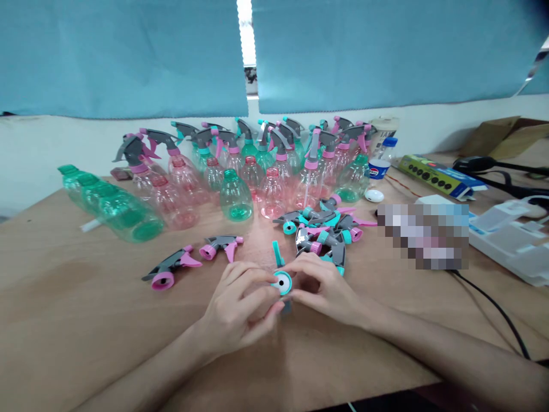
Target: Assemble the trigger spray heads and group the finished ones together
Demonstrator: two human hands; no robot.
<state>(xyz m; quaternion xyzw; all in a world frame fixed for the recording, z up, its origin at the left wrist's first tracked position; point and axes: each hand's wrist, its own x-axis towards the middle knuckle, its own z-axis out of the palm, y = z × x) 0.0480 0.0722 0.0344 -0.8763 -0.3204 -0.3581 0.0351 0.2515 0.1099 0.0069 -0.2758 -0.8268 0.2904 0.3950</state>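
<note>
Between my two hands is a teal and grey trigger spray head (282, 282), its round collar turned up toward me with a white disc and dark hole inside. The fingers of my left hand (242, 303) pinch the collar from the left. From the right, my right hand (323, 286) grips the same collar with thumb and fingertips. Just beyond my right hand lies a pile of loose spray heads (321, 226) in pink, teal and grey. Two pink and grey spray heads, one (171, 269) nearer and one (222, 247) farther, rest left of my hands.
Several pink and green bottles, many with spray heads fitted, crowd the back; a capless green bottle (237, 197) stands in front. Other green bottles (114, 206) lie at left. A power strip box (441, 176), a clear plastic case (514, 234) and a black cable (500, 303) occupy the right.
</note>
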